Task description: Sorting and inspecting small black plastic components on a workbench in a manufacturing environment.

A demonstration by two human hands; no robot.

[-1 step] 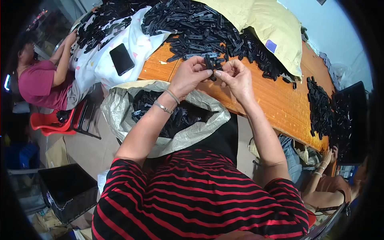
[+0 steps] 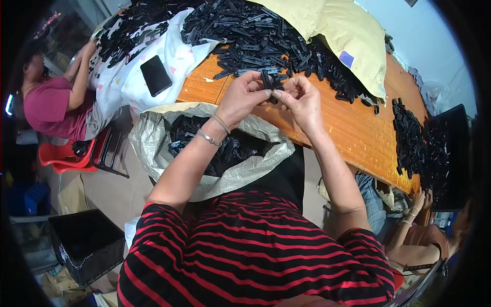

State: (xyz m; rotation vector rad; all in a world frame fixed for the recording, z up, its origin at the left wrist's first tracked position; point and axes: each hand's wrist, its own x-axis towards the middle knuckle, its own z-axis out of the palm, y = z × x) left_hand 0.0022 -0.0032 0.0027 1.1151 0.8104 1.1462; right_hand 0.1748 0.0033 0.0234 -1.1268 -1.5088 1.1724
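My left hand [image 2: 242,98] is closed on a slim black plastic part [image 2: 267,81], pinching it between thumb and fingers above the table's near edge. Close against it, my right hand [image 2: 304,101] pinches at a second small black piece [image 2: 276,82], and the two thumb tips nearly meet. Whether the pieces are joined cannot be made out, since my fingers cover their lower ends. Beyond my hands spreads a large heap of similar black plastic parts [image 2: 245,30]. Below my left wrist, an open woven sack [image 2: 148,140] holds many more of them.
A dark phone [image 2: 156,77] lies on a white patterned cloth [image 2: 130,84]. Yellow sacking [image 2: 353,33] covers part of the wooden table [image 2: 332,123]. One co-worker [image 2: 56,100] sits at the left, another [image 2: 422,235] at the lower right. A black crate [image 2: 89,245] and red chair [image 2: 64,156] stand left.
My right hand has shifted very slightly left at the black pieces. Otherwise the scene looks the same.
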